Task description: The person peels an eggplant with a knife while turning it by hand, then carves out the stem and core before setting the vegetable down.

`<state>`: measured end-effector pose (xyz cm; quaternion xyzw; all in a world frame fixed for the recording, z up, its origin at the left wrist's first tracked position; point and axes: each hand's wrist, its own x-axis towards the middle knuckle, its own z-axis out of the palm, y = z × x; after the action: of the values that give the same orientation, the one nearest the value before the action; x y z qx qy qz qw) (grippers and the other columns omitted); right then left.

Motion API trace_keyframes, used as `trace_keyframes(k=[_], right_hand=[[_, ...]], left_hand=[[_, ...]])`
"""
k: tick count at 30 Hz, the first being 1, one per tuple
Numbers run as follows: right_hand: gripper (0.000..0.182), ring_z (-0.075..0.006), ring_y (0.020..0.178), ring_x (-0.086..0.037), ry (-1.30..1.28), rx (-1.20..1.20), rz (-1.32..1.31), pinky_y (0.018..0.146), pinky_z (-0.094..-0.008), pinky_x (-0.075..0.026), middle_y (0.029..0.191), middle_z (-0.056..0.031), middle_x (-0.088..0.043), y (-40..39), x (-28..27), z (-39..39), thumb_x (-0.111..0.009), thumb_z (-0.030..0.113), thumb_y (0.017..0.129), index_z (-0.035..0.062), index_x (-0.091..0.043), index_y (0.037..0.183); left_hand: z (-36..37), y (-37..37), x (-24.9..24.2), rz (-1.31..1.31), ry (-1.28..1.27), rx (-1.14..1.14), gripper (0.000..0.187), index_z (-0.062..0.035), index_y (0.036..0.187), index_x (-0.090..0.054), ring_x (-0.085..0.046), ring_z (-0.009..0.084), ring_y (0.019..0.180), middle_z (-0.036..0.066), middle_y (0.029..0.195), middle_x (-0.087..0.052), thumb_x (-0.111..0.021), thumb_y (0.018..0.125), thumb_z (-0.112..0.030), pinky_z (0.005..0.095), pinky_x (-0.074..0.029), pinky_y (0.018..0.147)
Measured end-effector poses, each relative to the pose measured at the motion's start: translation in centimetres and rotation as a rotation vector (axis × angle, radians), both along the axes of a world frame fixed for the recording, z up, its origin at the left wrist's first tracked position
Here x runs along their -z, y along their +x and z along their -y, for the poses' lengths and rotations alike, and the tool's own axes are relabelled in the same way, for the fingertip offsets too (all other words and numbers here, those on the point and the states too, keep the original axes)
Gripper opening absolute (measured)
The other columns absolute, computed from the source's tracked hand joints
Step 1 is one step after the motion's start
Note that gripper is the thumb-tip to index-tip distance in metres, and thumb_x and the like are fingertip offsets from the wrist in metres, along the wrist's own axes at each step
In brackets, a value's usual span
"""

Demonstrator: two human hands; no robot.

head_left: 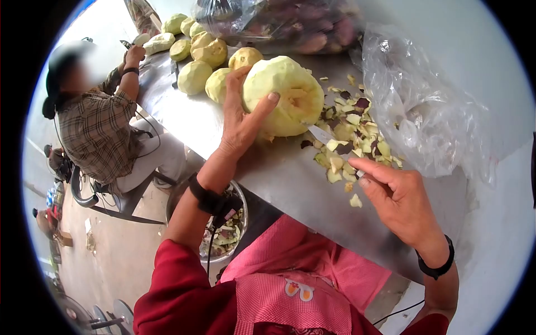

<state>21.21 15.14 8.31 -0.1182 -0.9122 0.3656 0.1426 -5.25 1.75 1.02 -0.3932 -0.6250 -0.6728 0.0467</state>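
My left hand (pixel 244 120) grips a large, pale green peeled vegetable (pixel 282 92) from its left side, thumb across the front. A rough, brownish hollow shows on the vegetable's right face. My right hand (pixel 393 198) is closed round the handle of a small knife (pixel 322 135). The blade points up and left, its tip at the vegetable's lower right edge. Cut peelings (pixel 357 131), pale green and dark purple, lie scattered on the metal table (pixel 290 173) beside the blade.
Several peeled vegetables (pixel 194 77) sit at the table's back left. Behind them is a clear bag (pixel 290 25) of purple produce. A crumpled plastic bag (pixel 430 120) lies right. Below the table edge stands a bowl (pixel 243 223) of peelings. A co-worker (pixel 97 125) sits at left.
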Motion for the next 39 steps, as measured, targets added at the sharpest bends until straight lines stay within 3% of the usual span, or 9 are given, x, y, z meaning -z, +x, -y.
trace_keyframes(k=[5, 14, 19, 21, 32, 36, 38, 39], right_hand=[[0.032, -0.0159, 0.058, -0.057, -0.043, -0.004, -0.021, 0.058, -0.0294, -0.046, 0.073, -0.0146, -0.064, 0.0, -0.2, 0.2, -0.063, 0.006, 0.091, 0.0058, -0.066, 0.124], [0.030, -0.0126, 0.052, -0.044, -0.054, 0.013, 0.059, 0.053, -0.0300, -0.040, 0.061, -0.0131, -0.049, -1.0, -0.7, -0.1, -0.061, 0.007, 0.092, 0.0053, -0.068, 0.122], [0.031, -0.0122, 0.052, -0.038, 0.006, 0.041, 0.133, 0.051, -0.0317, -0.036, 0.058, -0.0103, -0.040, -1.9, -1.9, 0.7, -0.058, 0.010, 0.093, 0.0053, -0.068, 0.122], [0.032, -0.0123, 0.052, -0.038, 0.006, 0.045, 0.179, 0.051, -0.0318, -0.036, 0.058, -0.0102, -0.039, -1.5, -2.9, 0.5, -0.057, 0.009, 0.093, 0.0052, -0.067, 0.122], [0.033, -0.0105, 0.052, -0.041, -0.063, 0.002, 0.129, 0.053, -0.0297, -0.039, 0.057, -0.0089, -0.043, -4.0, 0.1, -0.2, -0.058, 0.011, 0.093, 0.0063, -0.067, 0.124], [0.034, -0.0067, 0.053, -0.041, -0.134, 0.035, 0.063, 0.051, -0.0261, -0.038, 0.058, -0.0033, -0.046, -4.1, 1.3, 0.4, -0.057, 0.013, 0.097, 0.0076, -0.064, 0.129], [0.034, -0.0051, 0.052, -0.039, -0.185, 0.042, 0.039, 0.050, -0.0245, -0.036, 0.059, -0.0002, -0.047, -3.8, 2.4, 0.4, -0.056, 0.015, 0.099, 0.0073, -0.063, 0.131], [0.035, -0.0033, 0.053, -0.038, -0.363, 0.029, -0.004, 0.050, -0.0226, -0.034, 0.061, 0.0034, -0.047, -3.8, 3.2, 0.1, -0.056, 0.015, 0.100, 0.0060, -0.062, 0.133]], left_hand=[[0.2, 0.0, 0.0, -0.021, -0.006, 0.002, 0.070, -0.0014, 0.138, -0.037, -0.052, 0.0248, 0.120, 0.017, 0.130, -0.051, -0.074, 0.085, -0.028, 0.0375, -0.043, 0.102], [0.3, 0.2, 0.4, 0.004, 0.001, 0.039, 0.074, -0.0036, 0.141, -0.035, -0.051, 0.0256, 0.120, 0.017, 0.130, -0.050, -0.076, 0.084, -0.028, 0.0383, -0.044, 0.103], [0.2, 0.1, 0.2, -0.236, -0.042, 0.014, 0.075, -0.0046, 0.141, -0.035, -0.052, 0.0260, 0.119, 0.017, 0.131, -0.050, -0.077, 0.084, -0.029, 0.0392, -0.044, 0.103], [0.0, 0.1, 0.4, -0.084, 0.017, 0.073, 0.075, -0.0049, 0.142, -0.035, -0.053, 0.0261, 0.119, 0.018, 0.131, -0.050, -0.077, 0.084, -0.030, 0.0394, -0.045, 0.102], [0.0, 0.1, 0.3, -0.170, -0.015, 0.021, 0.076, -0.0034, 0.140, -0.035, -0.056, 0.0256, 0.116, 0.018, 0.127, -0.054, -0.079, 0.082, -0.025, 0.0385, -0.047, 0.099], [0.0, -0.1, 0.4, -0.194, -0.005, 0.019, 0.076, -0.0030, 0.139, -0.036, -0.056, 0.0256, 0.115, 0.019, 0.126, -0.054, -0.079, 0.081, -0.026, 0.0384, -0.048, 0.099], [0.0, 0.4, 0.2, -0.100, -0.014, 0.057, 0.070, -0.0008, 0.140, -0.037, -0.049, 0.0243, 0.124, 0.016, 0.134, -0.048, -0.073, 0.086, -0.026, 0.0389, -0.039, 0.107], [0.0, 0.6, 0.2, -0.095, -0.016, 0.055, 0.070, -0.0008, 0.140, -0.037, -0.049, 0.0243, 0.124, 0.016, 0.134, -0.048, -0.073, 0.086, -0.026, 0.0389, -0.039, 0.107]])
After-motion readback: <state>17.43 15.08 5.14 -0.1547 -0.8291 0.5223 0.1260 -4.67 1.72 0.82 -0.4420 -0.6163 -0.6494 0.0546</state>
